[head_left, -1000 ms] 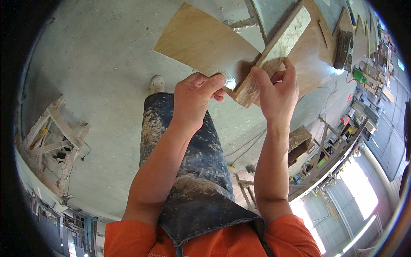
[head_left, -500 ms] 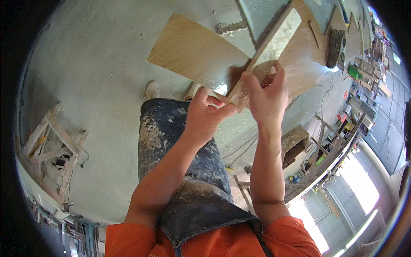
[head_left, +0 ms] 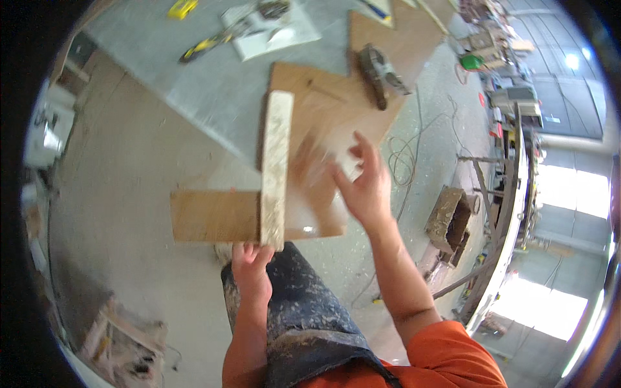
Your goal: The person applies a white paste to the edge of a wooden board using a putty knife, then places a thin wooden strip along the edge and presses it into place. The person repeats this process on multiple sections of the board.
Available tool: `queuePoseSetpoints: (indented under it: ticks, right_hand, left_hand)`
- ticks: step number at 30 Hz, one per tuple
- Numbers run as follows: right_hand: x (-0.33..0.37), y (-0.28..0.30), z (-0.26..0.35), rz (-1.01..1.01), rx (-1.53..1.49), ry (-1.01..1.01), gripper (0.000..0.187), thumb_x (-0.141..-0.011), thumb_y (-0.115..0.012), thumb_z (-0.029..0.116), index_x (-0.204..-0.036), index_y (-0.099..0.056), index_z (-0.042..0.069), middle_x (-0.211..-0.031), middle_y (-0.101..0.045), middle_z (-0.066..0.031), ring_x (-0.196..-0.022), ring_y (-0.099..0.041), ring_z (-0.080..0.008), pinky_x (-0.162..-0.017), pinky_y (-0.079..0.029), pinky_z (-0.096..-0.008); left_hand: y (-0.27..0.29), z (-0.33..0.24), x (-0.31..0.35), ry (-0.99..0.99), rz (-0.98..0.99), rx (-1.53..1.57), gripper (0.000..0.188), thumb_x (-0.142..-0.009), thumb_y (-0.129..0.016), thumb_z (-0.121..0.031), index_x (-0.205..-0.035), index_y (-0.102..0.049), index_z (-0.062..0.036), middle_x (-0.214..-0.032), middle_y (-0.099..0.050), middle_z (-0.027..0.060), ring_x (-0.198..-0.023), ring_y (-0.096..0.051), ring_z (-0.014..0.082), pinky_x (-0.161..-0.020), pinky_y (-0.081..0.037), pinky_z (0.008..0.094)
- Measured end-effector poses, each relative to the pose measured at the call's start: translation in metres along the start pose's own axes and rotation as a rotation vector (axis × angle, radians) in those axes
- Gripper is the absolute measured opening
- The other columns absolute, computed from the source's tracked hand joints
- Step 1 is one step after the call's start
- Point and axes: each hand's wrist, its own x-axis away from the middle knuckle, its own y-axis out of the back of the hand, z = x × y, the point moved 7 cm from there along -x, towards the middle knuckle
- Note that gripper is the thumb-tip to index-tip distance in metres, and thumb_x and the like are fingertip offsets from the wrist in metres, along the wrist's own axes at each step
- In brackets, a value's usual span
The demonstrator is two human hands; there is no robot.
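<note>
A long pale wooden strip, whitish with a rough face, lies crosswise over a narrow brown board. At the strip's near end, my left hand is closed, its fingertips gripping there beside the board's near edge. My right hand is off the strip, to its right, with thumb and fingers apart and nothing in it. Below that hand spreads a larger brown sheet; part of it is blurred and shiny.
A grey table carries a yellow-and-black knife, a white panel, a small yellow thing and a dark hand tool. Cables and a rough box lie on the floor at right. A wooden frame stands lower left.
My right hand has let go of the strip and opened to the right. The view has swung, showing more table; the strip now points nearly straight away from me. My left hand stays at its near end.
</note>
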Motion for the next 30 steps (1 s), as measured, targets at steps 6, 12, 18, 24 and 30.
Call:
queuePoseSetpoints:
  ticks: [6,12,18,24,30]
  right_hand:
    - [-0.120,0.040,-0.106,-0.156,0.330,-0.200,0.107,-0.067,-0.087,0.039,-0.151,-0.031,0.002,-0.151,-0.035,-0.0263,-0.137,-0.038,-0.0445,-0.112,-0.039,-0.0481]
    - [-0.157,0.017,-0.127,0.041,0.286,-0.312,0.101,-0.066,-0.086,0.044,-0.145,-0.040,0.001,-0.139,-0.047,-0.0234,-0.130,-0.046,-0.0424,-0.107,-0.044,-0.0478]
    - [-0.148,0.056,-0.127,-0.132,0.113,-0.248,0.081,-0.065,-0.083,0.043,-0.125,-0.057,-0.004,-0.124,-0.055,-0.0269,-0.119,-0.053,-0.0435,-0.101,-0.047,-0.0478]
    - [0.027,0.092,-0.188,-0.183,-0.856,-0.380,0.060,-0.074,-0.077,0.010,-0.125,-0.051,-0.004,-0.104,-0.054,-0.0082,-0.088,-0.057,-0.0175,-0.070,-0.052,-0.0310]
    - [0.332,-0.124,-0.238,0.062,-0.569,-0.892,0.080,-0.059,-0.077,0.006,-0.131,-0.044,0.000,-0.124,-0.050,-0.0206,-0.112,-0.057,-0.0349,-0.095,-0.050,-0.0426]
  left_hand:
    - [0.005,-0.008,0.002,-0.031,0.003,-0.018,0.038,-0.080,-0.066,0.006,-0.113,-0.053,-0.0066,-0.103,-0.057,0.0018,-0.085,-0.051,0.0121,-0.070,-0.041,0.0280]
    - [0.022,-0.009,0.002,-0.074,-0.009,0.028,0.035,-0.083,-0.070,0.004,-0.091,-0.043,-0.0157,-0.085,-0.043,-0.0047,-0.077,-0.050,0.0116,-0.069,-0.043,0.0317]
    - [0.016,-0.012,0.000,-0.055,0.024,0.015,0.038,-0.084,-0.070,0.004,-0.087,-0.039,-0.0170,-0.084,-0.041,-0.0048,-0.075,-0.049,0.0113,-0.069,-0.042,0.0335]
    - [0.007,-0.015,0.002,-0.027,-0.013,-0.089,0.028,-0.088,-0.068,-0.001,-0.090,-0.045,-0.0161,-0.087,-0.047,-0.0040,-0.080,-0.051,0.0116,-0.073,-0.046,0.0343]
    - [0.004,-0.019,0.003,-0.015,0.042,-0.164,0.021,-0.090,-0.069,-0.008,-0.092,-0.049,-0.0157,-0.090,-0.051,-0.0046,-0.090,-0.052,0.0117,-0.075,-0.045,0.0339]
